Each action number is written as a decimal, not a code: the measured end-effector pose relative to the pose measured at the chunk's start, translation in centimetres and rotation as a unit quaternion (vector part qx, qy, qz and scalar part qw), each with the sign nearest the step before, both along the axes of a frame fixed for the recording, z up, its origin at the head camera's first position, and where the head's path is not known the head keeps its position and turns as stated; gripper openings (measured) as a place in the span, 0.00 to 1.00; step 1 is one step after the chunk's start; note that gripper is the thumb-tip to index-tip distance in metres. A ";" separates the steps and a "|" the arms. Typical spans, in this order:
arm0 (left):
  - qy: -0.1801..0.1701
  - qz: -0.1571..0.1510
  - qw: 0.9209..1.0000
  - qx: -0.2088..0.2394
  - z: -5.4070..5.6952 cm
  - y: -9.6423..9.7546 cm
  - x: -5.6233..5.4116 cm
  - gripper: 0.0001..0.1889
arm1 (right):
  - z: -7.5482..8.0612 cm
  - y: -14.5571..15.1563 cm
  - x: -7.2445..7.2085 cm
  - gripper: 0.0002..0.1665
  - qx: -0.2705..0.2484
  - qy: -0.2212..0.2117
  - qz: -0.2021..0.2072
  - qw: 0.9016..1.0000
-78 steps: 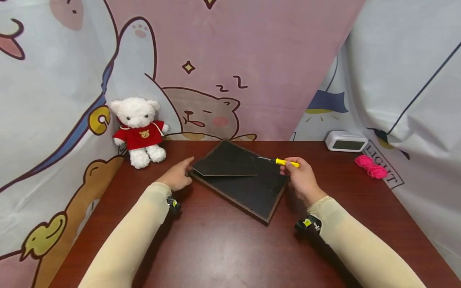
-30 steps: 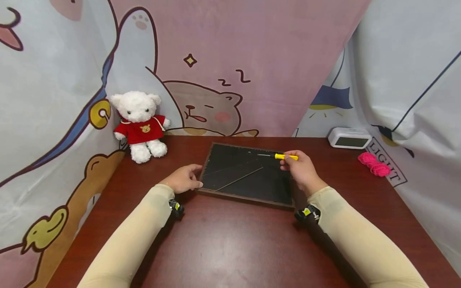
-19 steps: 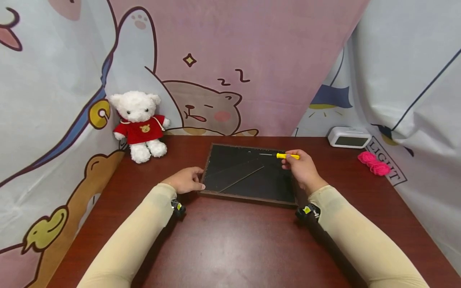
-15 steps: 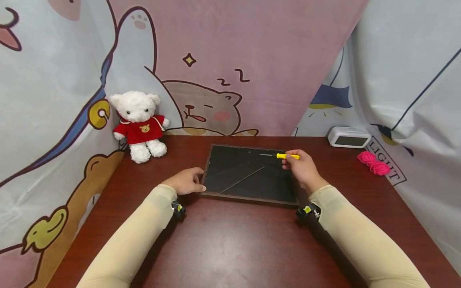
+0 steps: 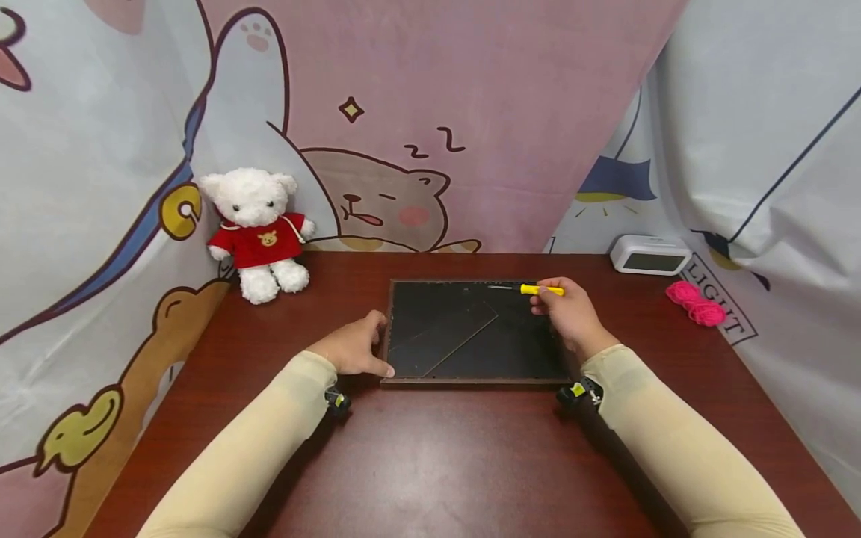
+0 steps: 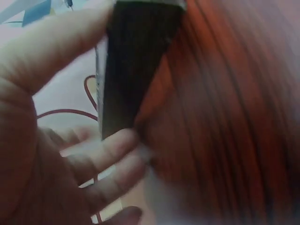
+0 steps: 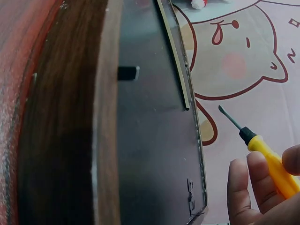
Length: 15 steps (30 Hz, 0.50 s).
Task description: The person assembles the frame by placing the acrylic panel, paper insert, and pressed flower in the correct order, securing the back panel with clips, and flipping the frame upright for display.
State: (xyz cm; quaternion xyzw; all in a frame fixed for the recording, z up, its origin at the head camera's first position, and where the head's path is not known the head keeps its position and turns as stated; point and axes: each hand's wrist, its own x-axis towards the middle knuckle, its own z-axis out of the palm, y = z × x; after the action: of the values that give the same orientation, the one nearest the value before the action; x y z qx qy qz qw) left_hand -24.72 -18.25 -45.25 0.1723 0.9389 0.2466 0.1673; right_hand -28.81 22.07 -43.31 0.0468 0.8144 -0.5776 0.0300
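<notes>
A dark picture frame (image 5: 525, 340) with a brown border lies back side up on the table. Its thin easel leg (image 5: 440, 344) runs diagonally across the black back. At the left end my left hand (image 5: 353, 347) holds the frame, thumb at the near corner; the left wrist view has fingers against its dark side. My right hand (image 5: 572, 310) pinches a screwdriver (image 5: 541, 291) by the yellow handle, its blade pointing left along the frame's far edge. A small metal hanger (image 7: 190, 194) shows on the back in the right wrist view.
A white teddy bear (image 5: 269, 239) in a red hoodie sits at the back left. The back right has a white digital clock (image 5: 651, 255) and a bundle of pink yarn (image 5: 696, 303). Printed cloth (image 5: 511, 134) hangs behind the brown table (image 5: 430, 463).
The frame has turned from a diagonal to nearly square with the table edge, and the easel leg now lies lower. The left hand shifted slightly nearer; the right kept the screwdriver.
</notes>
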 end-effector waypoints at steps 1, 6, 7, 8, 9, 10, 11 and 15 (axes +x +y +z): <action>0.007 -0.001 1.000 -0.006 0.0 0.0 0.0 0.56 | -0.1 0.0 0.0 0.23 0.000 -0.001 0.000 1.000; 0.011 -0.015 0.999 -0.033 -0.1 -0.3 -0.3 0.63 | -0.2 -0.2 -0.2 0.22 -0.005 0.000 -0.002 1.000; 0.005 -0.018 0.999 -0.029 -0.1 -0.3 -0.4 0.63 | -0.2 -0.4 -0.2 0.22 -0.004 0.003 -0.003 1.000; 0.000 -0.021 0.999 -0.026 -0.1 -0.3 -0.4 0.63 | -0.1 -0.6 -0.2 0.21 -0.002 0.008 -0.003 1.000; -0.005 -0.023 0.999 -0.021 -0.1 -0.4 -0.4 0.63 | 0.0 -0.8 -0.1 0.21 -0.003 0.015 -0.002 1.000; -0.009 -0.024 0.999 -0.018 0.0 -0.4 -0.4 0.63 | 0.1 -1.1 -0.1 0.21 0.000 0.022 -0.001 1.000; -0.013 -0.025 0.999 -0.015 0.0 -0.4 -0.4 0.63 | 0.3 -1.4 -0.1 0.20 0.003 0.028 0.000 1.000; -0.026 -0.023 0.999 -0.008 0.1 -0.3 -0.4 0.63 | 0.9 -2.7 -0.2 0.20 0.001 0.052 0.017 0.999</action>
State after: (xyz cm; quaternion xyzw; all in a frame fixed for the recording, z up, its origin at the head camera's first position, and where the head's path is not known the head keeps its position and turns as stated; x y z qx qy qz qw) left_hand -25.09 -18.57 -45.19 0.1861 0.9319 0.2399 0.1985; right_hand -28.98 19.38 -42.37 0.0030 0.8160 -0.5781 -0.0025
